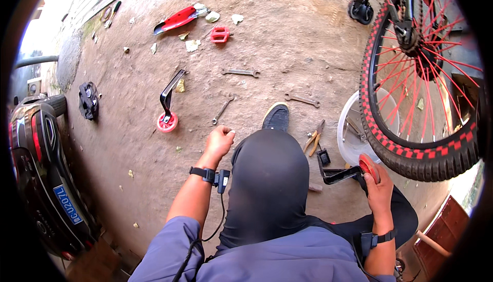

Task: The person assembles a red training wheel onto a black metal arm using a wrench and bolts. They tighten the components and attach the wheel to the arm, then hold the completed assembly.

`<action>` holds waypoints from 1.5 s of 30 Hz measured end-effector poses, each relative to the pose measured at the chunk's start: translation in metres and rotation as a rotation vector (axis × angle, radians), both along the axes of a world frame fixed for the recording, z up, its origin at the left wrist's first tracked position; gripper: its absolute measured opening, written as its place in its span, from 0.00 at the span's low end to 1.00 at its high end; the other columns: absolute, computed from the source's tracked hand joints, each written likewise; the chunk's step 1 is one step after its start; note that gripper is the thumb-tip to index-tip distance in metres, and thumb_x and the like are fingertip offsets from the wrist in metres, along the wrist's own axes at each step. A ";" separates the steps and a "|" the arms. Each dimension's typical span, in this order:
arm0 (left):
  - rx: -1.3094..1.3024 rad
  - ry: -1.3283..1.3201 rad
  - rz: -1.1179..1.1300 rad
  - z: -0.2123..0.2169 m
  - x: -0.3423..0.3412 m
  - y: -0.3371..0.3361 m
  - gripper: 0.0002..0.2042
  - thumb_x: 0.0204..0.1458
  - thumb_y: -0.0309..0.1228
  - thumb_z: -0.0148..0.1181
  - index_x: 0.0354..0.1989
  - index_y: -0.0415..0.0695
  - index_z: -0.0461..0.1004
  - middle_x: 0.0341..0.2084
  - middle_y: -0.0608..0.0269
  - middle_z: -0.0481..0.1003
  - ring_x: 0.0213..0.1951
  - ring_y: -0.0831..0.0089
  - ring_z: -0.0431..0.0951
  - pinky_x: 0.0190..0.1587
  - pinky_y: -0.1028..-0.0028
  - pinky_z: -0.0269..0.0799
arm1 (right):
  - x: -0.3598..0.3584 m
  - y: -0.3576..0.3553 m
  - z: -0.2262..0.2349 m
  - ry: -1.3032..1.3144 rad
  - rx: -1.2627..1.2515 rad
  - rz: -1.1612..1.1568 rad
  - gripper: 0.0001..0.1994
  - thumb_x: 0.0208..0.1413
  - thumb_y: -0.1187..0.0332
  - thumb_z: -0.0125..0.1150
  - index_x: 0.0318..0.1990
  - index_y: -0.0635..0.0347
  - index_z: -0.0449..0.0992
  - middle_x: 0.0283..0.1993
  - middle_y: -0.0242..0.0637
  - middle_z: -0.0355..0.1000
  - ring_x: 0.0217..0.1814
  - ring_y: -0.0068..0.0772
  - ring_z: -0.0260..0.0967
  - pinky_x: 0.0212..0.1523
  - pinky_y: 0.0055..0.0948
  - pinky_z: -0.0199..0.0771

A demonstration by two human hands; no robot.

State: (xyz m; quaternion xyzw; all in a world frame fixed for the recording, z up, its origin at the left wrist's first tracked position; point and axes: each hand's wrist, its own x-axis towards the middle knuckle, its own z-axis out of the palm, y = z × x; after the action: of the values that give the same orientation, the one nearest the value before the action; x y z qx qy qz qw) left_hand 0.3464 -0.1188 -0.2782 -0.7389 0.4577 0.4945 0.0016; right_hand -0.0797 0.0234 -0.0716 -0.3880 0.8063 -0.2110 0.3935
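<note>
My right hand point(379, 187) grips a training wheel point(365, 167) by its red wheel, and its black bent bracket point(339, 175) points left toward the ground beside my knee. My left hand point(220, 141) is closed next to my raised knee; whether something small is between its fingers I cannot make out. Just beyond it lies a wrench point(223, 109). Farther left, a second training wheel point(167, 122) with a black bracket rests on the ground. Pliers with orange handles point(311, 141) lie right of my shoe point(277, 116), near a small black part point(323, 157).
A bicycle wheel point(371, 123) with red spokes stands at the right, beside a clear plastic tub point(345, 143). More wrenches point(241, 72), a red pedal point(220, 34) and a red fender point(177, 20) lie ahead. A black car point(38, 164) stands at the left.
</note>
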 end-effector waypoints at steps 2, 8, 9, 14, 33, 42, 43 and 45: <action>-0.064 -0.112 -0.090 -0.015 0.005 0.001 0.15 0.53 0.38 0.62 0.42 0.38 0.78 0.35 0.49 0.81 0.39 0.57 0.82 0.43 0.63 0.76 | -0.002 -0.004 -0.005 -0.097 0.011 -0.043 0.21 0.53 0.81 0.56 0.57 0.70 0.74 0.57 0.40 0.74 0.58 0.29 0.71 0.63 0.28 0.64; -0.071 -0.249 -0.191 -0.038 0.011 -0.003 0.17 0.52 0.37 0.62 0.46 0.38 0.76 0.47 0.44 0.75 0.50 0.51 0.76 0.54 0.60 0.71 | -0.017 0.006 -0.032 -0.050 -0.016 -0.068 0.18 0.62 0.67 0.60 0.56 0.68 0.73 0.50 0.34 0.74 0.53 0.24 0.69 0.58 0.27 0.66; -0.038 -0.264 -0.202 -0.035 0.010 -0.006 0.18 0.52 0.37 0.63 0.48 0.40 0.75 0.51 0.43 0.72 0.53 0.51 0.74 0.55 0.59 0.70 | -0.016 0.007 -0.036 -0.032 -0.042 -0.064 0.18 0.63 0.67 0.60 0.56 0.68 0.73 0.50 0.34 0.74 0.53 0.24 0.68 0.58 0.26 0.65; -0.052 -0.323 -0.242 -0.047 0.015 -0.014 0.23 0.50 0.35 0.65 0.53 0.39 0.72 0.59 0.43 0.66 0.60 0.48 0.68 0.60 0.59 0.66 | -0.012 0.007 -0.053 -0.089 -0.022 -0.139 0.17 0.64 0.67 0.59 0.55 0.68 0.73 0.48 0.33 0.74 0.51 0.24 0.69 0.56 0.26 0.66; 0.011 -0.458 -0.270 -0.096 0.025 -0.055 0.21 0.51 0.34 0.64 0.52 0.40 0.70 0.53 0.46 0.70 0.57 0.49 0.71 0.57 0.57 0.70 | 0.004 -0.017 -0.069 -0.203 0.069 -0.368 0.16 0.64 0.63 0.60 0.53 0.66 0.75 0.47 0.31 0.74 0.49 0.20 0.68 0.54 0.24 0.67; 0.156 -0.400 -0.301 -0.107 0.010 -0.057 0.18 0.52 0.40 0.65 0.45 0.40 0.73 0.44 0.46 0.78 0.50 0.51 0.78 0.51 0.57 0.73 | 0.016 -0.037 -0.062 -0.286 0.126 -0.379 0.16 0.65 0.65 0.57 0.55 0.66 0.74 0.49 0.33 0.74 0.51 0.22 0.69 0.55 0.25 0.67; 0.155 -0.408 -0.303 -0.109 0.008 -0.056 0.18 0.52 0.41 0.64 0.44 0.40 0.73 0.44 0.47 0.79 0.49 0.51 0.78 0.51 0.57 0.73 | 0.017 -0.039 -0.061 -0.295 0.125 -0.379 0.16 0.65 0.65 0.57 0.55 0.66 0.74 0.50 0.33 0.74 0.51 0.22 0.69 0.55 0.25 0.67; 0.169 -0.401 -0.299 -0.112 0.006 -0.058 0.18 0.53 0.42 0.64 0.44 0.40 0.74 0.43 0.47 0.79 0.48 0.51 0.79 0.50 0.57 0.74 | 0.019 -0.043 -0.058 -0.314 0.121 -0.381 0.16 0.65 0.65 0.57 0.55 0.65 0.73 0.50 0.33 0.74 0.52 0.22 0.69 0.56 0.26 0.66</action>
State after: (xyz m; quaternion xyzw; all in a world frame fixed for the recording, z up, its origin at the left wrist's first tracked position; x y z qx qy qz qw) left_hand 0.3521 -0.1765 -0.3900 -0.7435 0.5095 0.3688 0.2271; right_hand -0.0607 -0.0193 -0.1300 -0.1674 0.8051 -0.2902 0.4894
